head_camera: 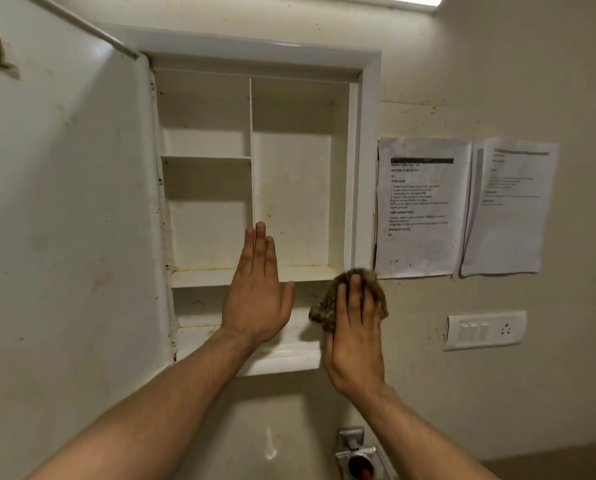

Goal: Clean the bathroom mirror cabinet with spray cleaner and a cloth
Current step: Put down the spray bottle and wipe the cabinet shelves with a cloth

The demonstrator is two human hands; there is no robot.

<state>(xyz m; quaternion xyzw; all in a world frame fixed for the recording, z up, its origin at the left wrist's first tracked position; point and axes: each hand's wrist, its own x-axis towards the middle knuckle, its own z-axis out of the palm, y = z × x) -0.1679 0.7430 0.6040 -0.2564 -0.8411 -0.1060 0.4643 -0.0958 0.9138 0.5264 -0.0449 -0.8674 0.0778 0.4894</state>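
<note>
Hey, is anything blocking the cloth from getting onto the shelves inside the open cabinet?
Only the left hand: it is raised flat in front of the lower shelf, just left of the cloth that the right hand presses. The door is swung open to the left, out of the way.

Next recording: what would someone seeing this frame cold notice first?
The open cabinet fills the middle, its door swung out to the left and its white shelves stained. In front of its lower part are two hands: the left hand raised flat with straight fingers, and the right hand pressing a brown cloth at the lower right corner. Printed sheets hang on the wall to the right.
</note>
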